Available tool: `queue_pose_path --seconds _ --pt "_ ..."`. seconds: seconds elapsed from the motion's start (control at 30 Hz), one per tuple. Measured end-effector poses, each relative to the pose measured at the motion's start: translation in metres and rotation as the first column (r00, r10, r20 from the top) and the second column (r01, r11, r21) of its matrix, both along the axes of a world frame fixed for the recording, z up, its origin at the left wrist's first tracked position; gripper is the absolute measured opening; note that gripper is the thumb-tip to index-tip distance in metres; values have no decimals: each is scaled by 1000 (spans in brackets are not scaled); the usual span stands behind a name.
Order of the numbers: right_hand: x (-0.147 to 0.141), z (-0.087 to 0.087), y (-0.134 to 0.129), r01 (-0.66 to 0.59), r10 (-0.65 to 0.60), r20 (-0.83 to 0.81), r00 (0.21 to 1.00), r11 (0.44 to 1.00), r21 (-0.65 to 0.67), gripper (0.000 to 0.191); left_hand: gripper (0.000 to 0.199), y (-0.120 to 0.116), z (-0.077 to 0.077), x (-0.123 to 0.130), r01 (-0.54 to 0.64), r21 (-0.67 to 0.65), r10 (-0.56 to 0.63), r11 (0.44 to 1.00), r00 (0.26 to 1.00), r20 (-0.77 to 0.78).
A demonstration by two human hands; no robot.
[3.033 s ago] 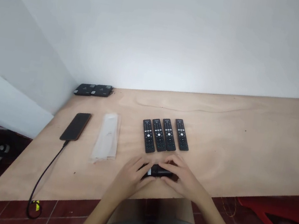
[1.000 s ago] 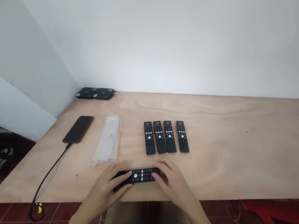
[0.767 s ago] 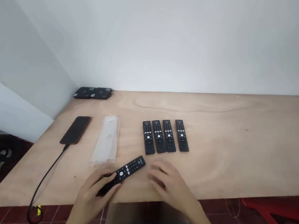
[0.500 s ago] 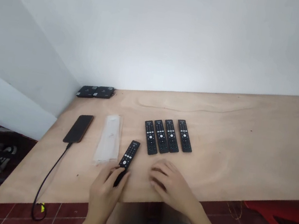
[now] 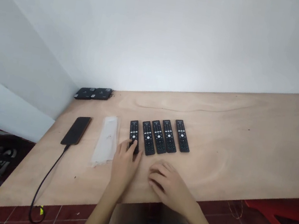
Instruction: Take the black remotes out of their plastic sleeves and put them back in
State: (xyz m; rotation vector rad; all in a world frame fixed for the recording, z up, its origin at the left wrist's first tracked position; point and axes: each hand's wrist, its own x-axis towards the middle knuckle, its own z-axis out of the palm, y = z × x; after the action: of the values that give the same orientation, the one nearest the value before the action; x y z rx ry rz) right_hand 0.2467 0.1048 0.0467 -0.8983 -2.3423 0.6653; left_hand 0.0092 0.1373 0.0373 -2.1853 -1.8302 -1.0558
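Observation:
My left hand (image 5: 125, 161) has its fingers around the lower end of a black remote control (image 5: 134, 129), which lies on the table at the left end of a row. To its right lie several more black remotes, among them one close by (image 5: 148, 138) and one set slightly apart at the far right (image 5: 182, 136). My right hand (image 5: 168, 181) rests on the wood below the row, fingers loosely bent and thumb apart, holding nothing. Left of my left hand are clear flat plastic sleeves (image 5: 106, 141).
A dark phone (image 5: 76, 130) lies at the left, with a black cable (image 5: 47, 179) hanging over the front edge of the wooden table (image 5: 239, 152). Two black boxes (image 5: 85, 93) (image 5: 101, 94) stand in the back left corner against the wall. A red stool (image 5: 277, 215) is below at the right.
My left hand has moved the remote forward and slightly right, turning it into line with the others. The right hand has stayed in nearly the same place.

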Motion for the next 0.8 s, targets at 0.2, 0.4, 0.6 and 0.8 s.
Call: queue_pose_path --seconds 0.2,0.4,0.6,0.8 --pt "1 -6 1 -10 10 -16 1000 1000 28 13 40 14 -3 -11 10 -123 -10 992 1000 4" --pt "1 -6 0 1 0 -41 999 1000 19 12 42 3 -6 -12 42 -134 -37 990 999 38" --pt "0 -5 0 9 -8 -40 999 1000 29 14 42 -1 -6 -10 20 -122 -14 992 999 45" --pt "-1 -9 1 10 -9 -25 1000 999 45 12 54 -6 8 10 143 -6 -144 990 990 -16"
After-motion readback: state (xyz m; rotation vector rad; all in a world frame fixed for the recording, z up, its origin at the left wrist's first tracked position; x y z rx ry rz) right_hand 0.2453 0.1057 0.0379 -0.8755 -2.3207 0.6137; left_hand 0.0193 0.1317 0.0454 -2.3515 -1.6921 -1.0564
